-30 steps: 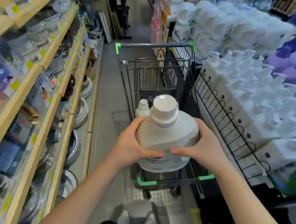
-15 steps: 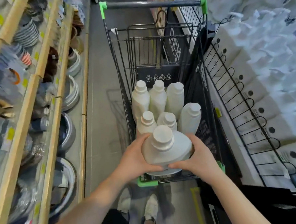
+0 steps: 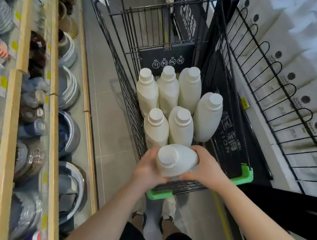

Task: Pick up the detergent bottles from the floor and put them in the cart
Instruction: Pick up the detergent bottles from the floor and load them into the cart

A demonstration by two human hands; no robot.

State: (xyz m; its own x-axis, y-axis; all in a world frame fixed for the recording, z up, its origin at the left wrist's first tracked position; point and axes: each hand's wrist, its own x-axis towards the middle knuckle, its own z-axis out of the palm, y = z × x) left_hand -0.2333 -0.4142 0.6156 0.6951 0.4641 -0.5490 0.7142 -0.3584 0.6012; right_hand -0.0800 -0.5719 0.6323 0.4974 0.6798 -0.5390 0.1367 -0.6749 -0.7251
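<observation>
Far left, wooden shelves (image 3: 7,115) carry stacks of bowls (image 3: 67,88) and other dishes, blurred, with yellow price tags on the shelf edges. Next to them runs a strip of grey tiled floor (image 3: 106,104).

In the middle stands a black wire cart (image 3: 128,95) with green corner caps at its near end. Six white bottles (image 3: 180,125) with white caps are in the basket, packed close together in two rows of three. The back three stand against a black panel (image 3: 168,53) printed with round icons. The rightmost bottle of the front row leans out towards the right wall of the cart.

At the near end of the basket, just beside the front row, a seventh bottle (image 3: 177,160) is held tilted, its cap turned up and to the left. The left hand (image 3: 148,172) grips its left side with curled fingers. The right hand (image 3: 204,165) grips its right side in the same way, and the fingertips of both hands almost meet below it. Whether its base rests on the cart's bottom cannot be told. Below the arms, the person's shoes (image 3: 152,231) show on the floor.

On the right, a black wire guard (image 3: 276,93) of looped rods fronts a display of white packs (image 3: 280,45) lined up in rows.
</observation>
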